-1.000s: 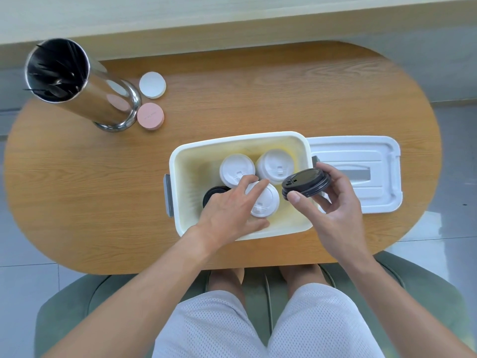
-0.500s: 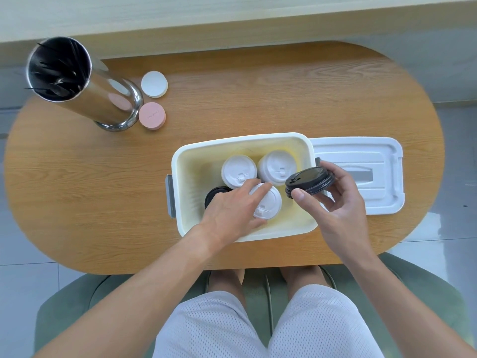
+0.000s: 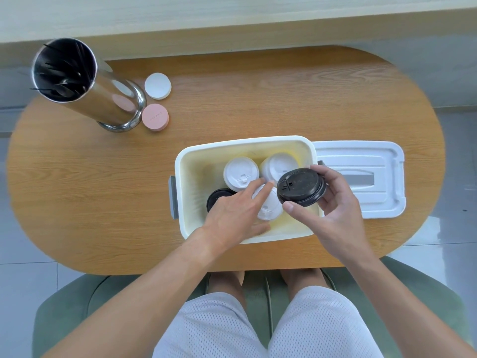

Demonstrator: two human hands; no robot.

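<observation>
A white bin (image 3: 180, 171) on the wooden table holds several cups: two with white lids (image 3: 238, 173) at the back and one with a black lid (image 3: 215, 198) at the front left. My left hand (image 3: 232, 215) reaches into the bin and holds a third white-lidded cup (image 3: 271, 208), fingers across its far side and thumb on its near side. My right hand (image 3: 335, 210) grips a loose black lid (image 3: 300, 187) by its rim above the bin's right edge, with the lid's top tilted toward me.
The bin's white cover (image 3: 361, 177) lies flat just right of it. At the back left a tall steel canister (image 3: 85, 81) holds dark utensils, with a white round cap (image 3: 158, 86) and a pink one (image 3: 155, 117) beside it. A green seat is below me.
My right hand has tilted the black lid up so its top faces me and brought it slightly left over the bin. My left hand has stayed on the white-lidded cup.
</observation>
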